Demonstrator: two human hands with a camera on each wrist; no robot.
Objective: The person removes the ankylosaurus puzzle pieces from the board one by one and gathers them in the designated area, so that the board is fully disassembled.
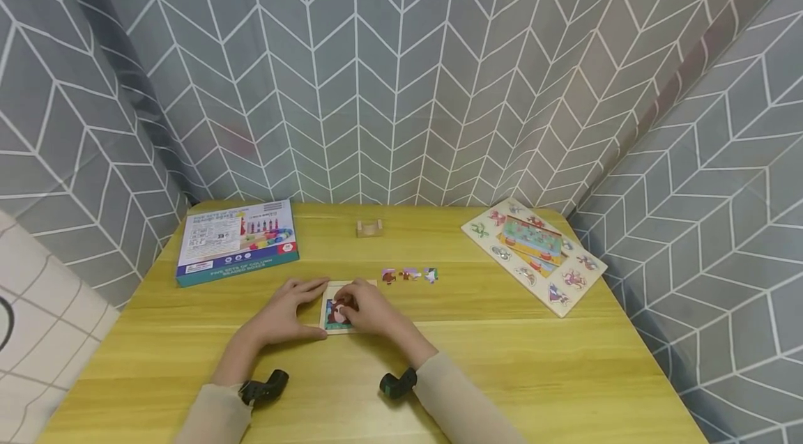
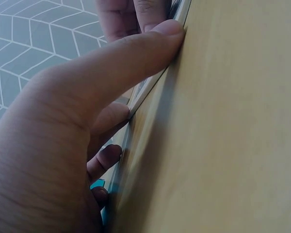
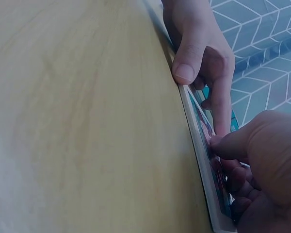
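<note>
A small square jigsaw puzzle tray (image 1: 332, 330) with a pale wooden rim lies flat on the table, a colourful picture partly filling it. My left hand (image 1: 284, 313) grips the tray at its left side, thumb at the near corner and index finger at the far one. Over the picture, my right hand (image 1: 369, 309) pinches a brown puzzle piece (image 1: 348, 301) between thumb and fingers, low against the tray. The right wrist view shows the right thumb (image 3: 230, 144) down at the picture; the curled fingers hide much of the piece.
Several loose puzzle pieces (image 1: 409, 274) lie right of the tray. Behind stands a small wooden block with a curved notch (image 1: 369, 228). A boxed bead set (image 1: 235, 242) lies at back left; a peg puzzle board (image 1: 533, 284) with picture cards (image 1: 532, 243) on it lies at right.
</note>
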